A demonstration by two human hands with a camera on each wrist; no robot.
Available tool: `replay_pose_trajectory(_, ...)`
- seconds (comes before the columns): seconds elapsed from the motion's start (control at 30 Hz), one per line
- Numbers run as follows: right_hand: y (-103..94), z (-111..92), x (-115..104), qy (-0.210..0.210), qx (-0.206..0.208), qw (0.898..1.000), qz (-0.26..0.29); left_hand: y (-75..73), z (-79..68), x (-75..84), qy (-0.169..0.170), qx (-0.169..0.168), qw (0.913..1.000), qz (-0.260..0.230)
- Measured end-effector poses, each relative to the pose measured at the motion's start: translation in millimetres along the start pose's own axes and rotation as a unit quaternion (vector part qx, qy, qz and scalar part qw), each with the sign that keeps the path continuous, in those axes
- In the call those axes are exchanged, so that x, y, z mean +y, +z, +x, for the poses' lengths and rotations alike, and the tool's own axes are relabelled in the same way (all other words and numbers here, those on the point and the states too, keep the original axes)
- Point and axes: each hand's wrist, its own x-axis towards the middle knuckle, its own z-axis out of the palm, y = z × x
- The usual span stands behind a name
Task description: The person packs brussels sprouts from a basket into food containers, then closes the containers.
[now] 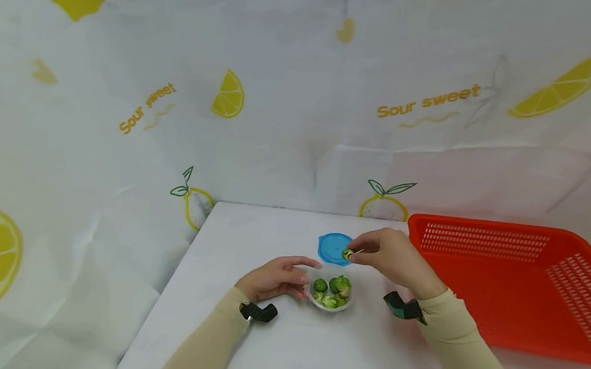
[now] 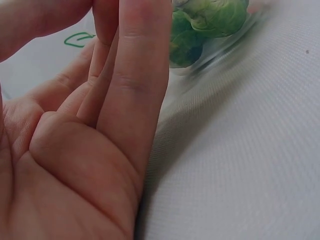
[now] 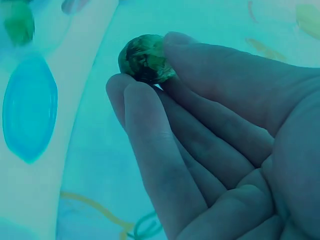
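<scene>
A small clear bowl (image 1: pixel 330 310) holds several Brussels sprouts (image 1: pixel 339 286) on the white table. My left hand (image 1: pixel 283 278) rests at the bowl's left side, its index finger reaching along the far rim. In the left wrist view its fingers (image 2: pixel 135 75) are fairly straight, with sprouts (image 2: pixel 212 20) showing through the bowl beyond them. Raised above the bowl's far right side, my right hand (image 1: pixel 392 259) pinches one Brussels sprout (image 3: pixel 145 59) between thumb and fingertips. A blue lid (image 1: pixel 332 246) lies on the table behind the bowl, partly overlapped by that hand.
A large red plastic basket (image 1: pixel 501 284) with slotted walls stands on the right, close to my right forearm. Behind the table hangs a white sheet (image 1: pixel 287 150) printed with lemons. Each wrist wears a black strap-on device (image 1: pixel 258 312).
</scene>
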Motion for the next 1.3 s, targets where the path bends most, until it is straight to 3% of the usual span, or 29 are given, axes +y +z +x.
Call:
replay_pose_trajectory(0.17,22.7,1,-2,0.003,-0.014,1.0,0.012,0.9,2.4,0.4,0.004,-0.009,0.9999,-0.004)
replay_pose_trajectory(0.53,51.6,-5,6,0.007,-0.043,0.999,0.021,-3.9,3.0,-0.4,0.004,-0.018,0.9998,-0.012)
replay_pose_trajectory(1.0,55.6,-5,3,-0.028,-0.044,0.999,0.007,-4.8,2.0,-0.4,0.003,-0.012,0.9997,-0.023)
replay_pose_trajectory(1.3,58.6,-8,4,-0.01,-0.051,0.999,0.014,-0.8,0.9,0.3,-0.003,-0.014,0.9996,-0.024)
